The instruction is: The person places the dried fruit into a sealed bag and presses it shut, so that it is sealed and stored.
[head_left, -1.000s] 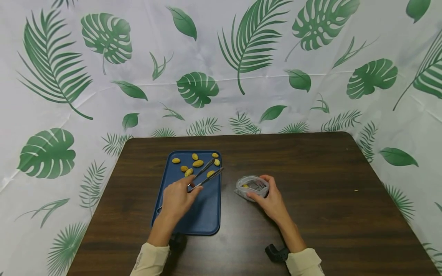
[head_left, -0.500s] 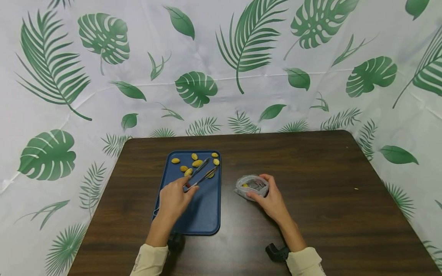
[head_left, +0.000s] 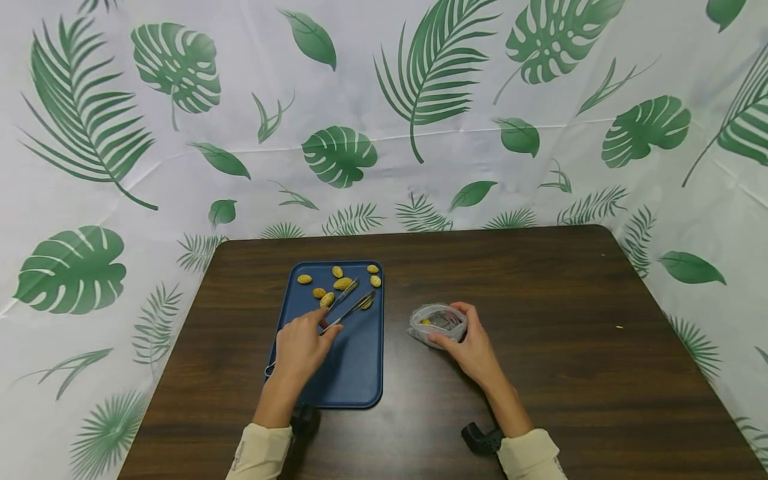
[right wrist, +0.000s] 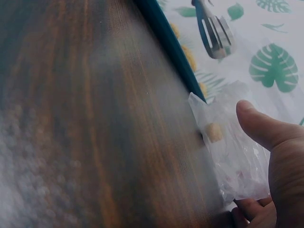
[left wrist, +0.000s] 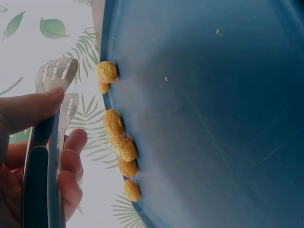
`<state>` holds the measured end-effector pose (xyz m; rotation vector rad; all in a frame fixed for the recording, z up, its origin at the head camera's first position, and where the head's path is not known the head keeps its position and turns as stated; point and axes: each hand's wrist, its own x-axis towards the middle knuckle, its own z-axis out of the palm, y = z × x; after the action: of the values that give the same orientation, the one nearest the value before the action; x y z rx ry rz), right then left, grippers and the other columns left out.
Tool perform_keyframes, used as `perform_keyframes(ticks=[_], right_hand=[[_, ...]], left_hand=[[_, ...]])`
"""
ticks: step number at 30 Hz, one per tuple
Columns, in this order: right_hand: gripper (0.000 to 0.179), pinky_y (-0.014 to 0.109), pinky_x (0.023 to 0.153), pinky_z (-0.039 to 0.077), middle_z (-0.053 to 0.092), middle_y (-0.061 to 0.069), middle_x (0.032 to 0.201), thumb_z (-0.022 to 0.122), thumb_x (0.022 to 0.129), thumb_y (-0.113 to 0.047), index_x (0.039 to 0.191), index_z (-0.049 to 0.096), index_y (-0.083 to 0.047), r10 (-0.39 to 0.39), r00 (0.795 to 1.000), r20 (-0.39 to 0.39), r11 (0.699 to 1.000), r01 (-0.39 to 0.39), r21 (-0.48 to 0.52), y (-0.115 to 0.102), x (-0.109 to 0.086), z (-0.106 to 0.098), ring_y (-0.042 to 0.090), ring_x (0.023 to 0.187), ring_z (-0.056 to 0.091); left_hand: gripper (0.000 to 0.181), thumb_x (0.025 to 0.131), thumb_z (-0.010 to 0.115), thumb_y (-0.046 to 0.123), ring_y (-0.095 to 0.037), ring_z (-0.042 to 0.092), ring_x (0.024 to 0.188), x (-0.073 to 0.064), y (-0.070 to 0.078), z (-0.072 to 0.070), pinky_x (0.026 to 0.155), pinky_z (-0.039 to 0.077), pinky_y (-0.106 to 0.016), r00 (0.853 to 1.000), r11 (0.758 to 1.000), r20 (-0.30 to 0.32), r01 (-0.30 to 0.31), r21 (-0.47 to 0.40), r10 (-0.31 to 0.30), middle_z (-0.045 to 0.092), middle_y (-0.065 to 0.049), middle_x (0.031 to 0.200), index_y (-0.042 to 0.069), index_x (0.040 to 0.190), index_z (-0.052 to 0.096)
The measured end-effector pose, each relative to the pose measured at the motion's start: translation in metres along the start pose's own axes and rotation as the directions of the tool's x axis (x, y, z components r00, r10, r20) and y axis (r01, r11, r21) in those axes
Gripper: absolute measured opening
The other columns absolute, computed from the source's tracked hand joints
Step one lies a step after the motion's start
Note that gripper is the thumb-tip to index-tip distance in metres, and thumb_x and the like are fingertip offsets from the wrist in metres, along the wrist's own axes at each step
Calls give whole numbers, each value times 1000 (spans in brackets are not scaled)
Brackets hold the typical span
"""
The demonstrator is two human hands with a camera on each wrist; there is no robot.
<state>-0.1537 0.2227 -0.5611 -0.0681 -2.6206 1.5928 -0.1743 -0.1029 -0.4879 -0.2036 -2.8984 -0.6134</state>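
Observation:
My left hand (head_left: pixel 300 343) holds a pair of metal tongs (head_left: pixel 351 311) over a blue tray (head_left: pixel 354 373). The tongs' slotted ends stand apart, and nothing shows between them in the left wrist view. Several yellow, wrinkled oval pieces (head_left: pixel 305 279) lie at the tray's far end, and one is partly covered by the tongs. To the right of the tray, my right hand (head_left: pixel 474 340) grips a clear plastic bag (right wrist: pixel 237 156) by its side, thumb at the near rim. The bag's mouth gapes upward, and a yellow piece (right wrist: pixel 214 132) shows inside it.
Tray and bag are on a dark wooden table (head_left: pixel 540 287). A tiny pale scrap (head_left: pixel 619 327) lies on the right side. Behind the table hangs a white cloth (head_left: pixel 384 80) with green leaves. A black mount (head_left: pixel 480 440) is by the right wrist.
My left hand has shifted slightly left with the tongs, whose ends now sit further left over the pieces. The right hand and the bag stay put.

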Motion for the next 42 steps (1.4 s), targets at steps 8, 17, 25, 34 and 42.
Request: perform_keyframes(ticks=[8, 17, 25, 34, 42], right_hand=[[82, 50, 98, 45, 59, 15, 136, 89, 81, -39, 144, 42, -15, 8, 1000, 9, 1000, -8, 17, -1, 1, -1, 31, 115, 60], [81, 50, 98, 45, 59, 16, 135, 89, 81, -37, 143, 42, -14, -4, 1000, 3, 1000, 4, 20, -2, 2, 0, 32, 115, 61], [80, 49, 98, 46, 60, 15, 135, 88, 82, -37, 143, 42, -14, 5, 1000, 5, 1000, -5, 14, -3, 1, 0, 31, 113, 61], [80, 49, 98, 45, 59, 16, 135, 88, 82, -37, 143, 42, -13, 7, 1000, 3, 1000, -7, 12, -3, 1, 0, 31, 114, 61], [80, 49, 98, 45, 59, 16, 135, 88, 82, -37, 143, 42, -13, 2, 1000, 2, 1000, -2, 13, -3, 2, 0, 31, 114, 61]], left_hand=[[45, 88, 83, 36, -23, 68, 69, 2, 2, 1, 59, 51, -40, 999, 1000, 38, 24, 9, -24, 78, -5, 89, 5, 119, 76], [44, 90, 80, 34, -25, 70, 74, 6, 2, 2, 61, 53, -42, 996, 999, 75, 40, 11, -41, 78, -6, 91, 5, 122, 75], [40, 91, 80, 34, -22, 66, 70, 8, 3, 6, 59, 50, -40, 994, 999, 101, 43, 16, -45, 76, -6, 87, 6, 119, 76], [37, 92, 78, 33, -22, 64, 68, 9, 4, 7, 58, 49, -41, 992, 999, 120, 35, 19, -37, 74, -6, 82, 6, 117, 76], [33, 93, 77, 31, -19, 59, 64, 11, 3, 11, 56, 45, -39, 992, 999, 125, 25, 43, -30, 71, -5, 77, 7, 115, 77]])
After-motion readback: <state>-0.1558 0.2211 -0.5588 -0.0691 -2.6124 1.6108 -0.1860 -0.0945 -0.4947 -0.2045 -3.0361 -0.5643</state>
